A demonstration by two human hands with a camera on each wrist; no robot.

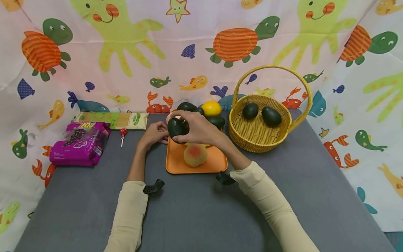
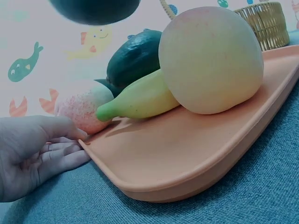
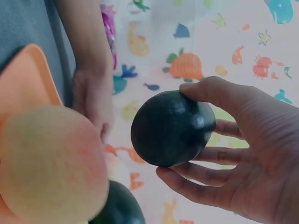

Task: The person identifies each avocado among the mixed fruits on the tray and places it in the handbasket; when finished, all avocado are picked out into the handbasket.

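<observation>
The left hand point(image 2: 39, 151) held the edge of an orange tray point(image 2: 154, 158), its thumb at the rim and its fingers lower down. Just beside the thumb sat a pinkish round fruit point(image 2: 84, 105). A large pale peach point(image 2: 210, 60) stood in front of a banana point(image 2: 140, 99), whose green tip pointed left. Behind the banana lay a dark green avocado point(image 2: 133, 56). Overhead, a dark rounded thing point(image 2: 96, 10) was partly cut off. A woven basket point(image 2: 268, 25) stood beyond the tray, on blue-grey cloth point(image 2: 252, 186).

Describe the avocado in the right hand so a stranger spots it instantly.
Start at the orange tray on the grey table. Above it, the right hand grips one dark avocado. Unlike the pair lying in the yellow basket, this one is held in the air.
</observation>
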